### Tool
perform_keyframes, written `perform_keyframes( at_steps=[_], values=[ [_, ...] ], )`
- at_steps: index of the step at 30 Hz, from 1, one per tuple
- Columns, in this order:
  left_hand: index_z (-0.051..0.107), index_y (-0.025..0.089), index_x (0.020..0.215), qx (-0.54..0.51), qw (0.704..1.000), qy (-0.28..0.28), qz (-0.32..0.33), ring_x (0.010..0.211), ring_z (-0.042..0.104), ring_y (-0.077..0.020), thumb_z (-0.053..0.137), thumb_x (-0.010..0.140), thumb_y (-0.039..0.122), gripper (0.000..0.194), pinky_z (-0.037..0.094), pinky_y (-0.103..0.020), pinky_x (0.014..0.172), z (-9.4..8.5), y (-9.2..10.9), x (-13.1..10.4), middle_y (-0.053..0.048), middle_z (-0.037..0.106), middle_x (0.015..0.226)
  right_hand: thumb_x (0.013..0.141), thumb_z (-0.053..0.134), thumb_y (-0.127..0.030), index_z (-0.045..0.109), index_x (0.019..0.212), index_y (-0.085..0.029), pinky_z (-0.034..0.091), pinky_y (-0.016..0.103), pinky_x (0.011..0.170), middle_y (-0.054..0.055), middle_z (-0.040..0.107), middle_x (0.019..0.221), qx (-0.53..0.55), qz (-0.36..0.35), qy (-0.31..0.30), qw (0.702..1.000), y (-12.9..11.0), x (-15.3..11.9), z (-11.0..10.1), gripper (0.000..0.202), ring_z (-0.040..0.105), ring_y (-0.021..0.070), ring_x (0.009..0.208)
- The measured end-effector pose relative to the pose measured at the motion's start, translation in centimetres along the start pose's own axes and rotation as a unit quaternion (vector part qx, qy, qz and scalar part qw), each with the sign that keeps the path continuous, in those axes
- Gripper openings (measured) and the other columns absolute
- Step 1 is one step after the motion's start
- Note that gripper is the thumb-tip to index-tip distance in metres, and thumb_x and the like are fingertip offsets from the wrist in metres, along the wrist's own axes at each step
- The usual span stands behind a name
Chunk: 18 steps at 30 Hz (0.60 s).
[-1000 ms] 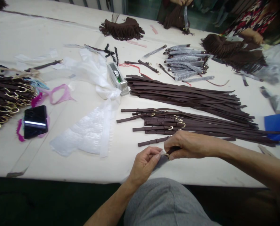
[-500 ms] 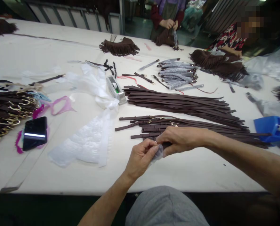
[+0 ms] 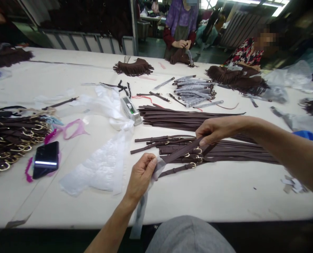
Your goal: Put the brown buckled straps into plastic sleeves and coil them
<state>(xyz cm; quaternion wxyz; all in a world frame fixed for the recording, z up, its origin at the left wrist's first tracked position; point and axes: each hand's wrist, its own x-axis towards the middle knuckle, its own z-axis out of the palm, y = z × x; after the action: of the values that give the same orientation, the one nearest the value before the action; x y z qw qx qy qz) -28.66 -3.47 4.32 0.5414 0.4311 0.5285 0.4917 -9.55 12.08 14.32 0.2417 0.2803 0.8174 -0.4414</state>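
Observation:
A dark brown leather strap (image 3: pixel 181 151) stretches slantwise between my two hands. My right hand (image 3: pixel 215 130) is closed on its upper part, above the pile of straps. My left hand (image 3: pixel 142 174) pinches a narrow clear plastic sleeve (image 3: pixel 139 216) at its top, where the lower end of the strap runs into it. The sleeve hangs down past the table's near edge. Beneath the held strap lie several brown straps with gold buckles (image 3: pixel 198 150). Behind them is a stack of plain brown straps (image 3: pixel 169 117), partly hidden by my right hand and forearm.
Left of centre are a tape dispenser (image 3: pixel 131 111), white plastic sheeting (image 3: pixel 95 167) and a phone (image 3: pixel 46 160). Buckled straps (image 3: pixel 17 140) are heaped at far left. Sleeved straps (image 3: pixel 194 89) lie farther back. Two people work across the table (image 3: pixel 225 196) with fringed brown pieces (image 3: pixel 235 79).
My hands have drawn apart: the right went up and rightward, the left slightly leftward and down. The strap now shows stretched between them, and the sleeve hangs below. The view has tilted up.

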Motion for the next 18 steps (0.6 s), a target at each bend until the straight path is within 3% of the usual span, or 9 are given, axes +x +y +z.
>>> perform_keyframes(
  at_steps=[4, 6, 9, 11, 14, 18],
  values=[
    [0.047, 0.02, 0.081, 0.0, 0.999, -0.046, 0.007, 0.041, 0.037, -0.0037, 0.046, 0.086, 0.039, 0.02, 0.03, -0.013, 0.037, 0.0, 0.1, -0.1, 0.007, 0.042, 0.055, 0.077, 0.057, -0.044, 0.057, 0.075, -0.012, 0.03, 0.019, 0.047, -0.003, 0.051, 0.058, 0.01, -0.046, -0.05, 0.998, -0.2, 0.2, -0.3, 0.032, 0.043, 0.0073, 0.051],
    [0.048, 0.019, 0.08, 0.027, 1.0, -0.015, 0.005, 0.041, 0.033, -0.0032, 0.047, 0.086, 0.039, 0.02, 0.027, -0.013, 0.037, -0.5, -0.2, -0.3, 0.008, 0.039, 0.055, 0.078, 0.055, -0.046, 0.055, 0.073, -0.012, 0.031, 0.019, 0.047, -0.003, 0.05, 0.057, 0.036, -0.031, -0.067, 0.997, 0.4, -0.1, -0.5, 0.034, 0.044, 0.0075, 0.051],
    [0.047, 0.019, 0.08, 0.046, 0.998, 0.037, -0.011, 0.044, 0.034, -0.0042, 0.046, 0.086, 0.038, 0.02, 0.029, -0.014, 0.039, -1.1, -1.0, -0.4, 0.007, 0.038, 0.056, 0.079, 0.053, -0.047, 0.054, 0.072, -0.012, 0.031, 0.019, 0.048, -0.003, 0.047, 0.055, 0.051, 0.021, -0.021, 0.998, 1.9, -0.8, -1.1, 0.036, 0.043, 0.0075, 0.051],
    [0.046, 0.019, 0.079, 0.041, 0.999, 0.014, -0.011, 0.047, 0.036, -0.0052, 0.045, 0.086, 0.038, 0.021, 0.03, -0.015, 0.043, -0.9, -1.3, -0.3, 0.007, 0.039, 0.058, 0.079, 0.053, -0.047, 0.054, 0.071, -0.012, 0.03, 0.019, 0.047, -0.003, 0.046, 0.055, 0.043, 0.016, -0.004, 0.999, 2.2, -0.6, -1.1, 0.036, 0.042, 0.0069, 0.05],
    [0.047, 0.018, 0.077, 0.049, 0.999, -0.021, 0.012, 0.053, 0.037, -0.006, 0.045, 0.086, 0.037, 0.02, 0.03, -0.016, 0.048, -0.4, -1.3, 0.0, 0.006, 0.04, 0.061, 0.078, 0.054, -0.046, 0.053, 0.069, -0.013, 0.029, 0.019, 0.046, -0.004, 0.046, 0.054, 0.033, -0.019, -0.037, 0.999, 1.7, -0.1, -0.7, 0.035, 0.041, 0.0065, 0.049],
    [0.048, 0.018, 0.077, 0.065, 0.998, 0.023, 0.006, 0.053, 0.035, -0.0062, 0.047, 0.085, 0.036, 0.02, 0.032, -0.016, 0.049, -1.2, -1.6, -0.2, 0.006, 0.037, 0.061, 0.078, 0.054, -0.048, 0.053, 0.068, -0.012, 0.031, 0.02, 0.047, -0.004, 0.046, 0.052, 0.07, 0.008, -0.039, 0.997, 2.4, -1.0, -0.9, 0.037, 0.042, 0.0071, 0.049]
  ],
)
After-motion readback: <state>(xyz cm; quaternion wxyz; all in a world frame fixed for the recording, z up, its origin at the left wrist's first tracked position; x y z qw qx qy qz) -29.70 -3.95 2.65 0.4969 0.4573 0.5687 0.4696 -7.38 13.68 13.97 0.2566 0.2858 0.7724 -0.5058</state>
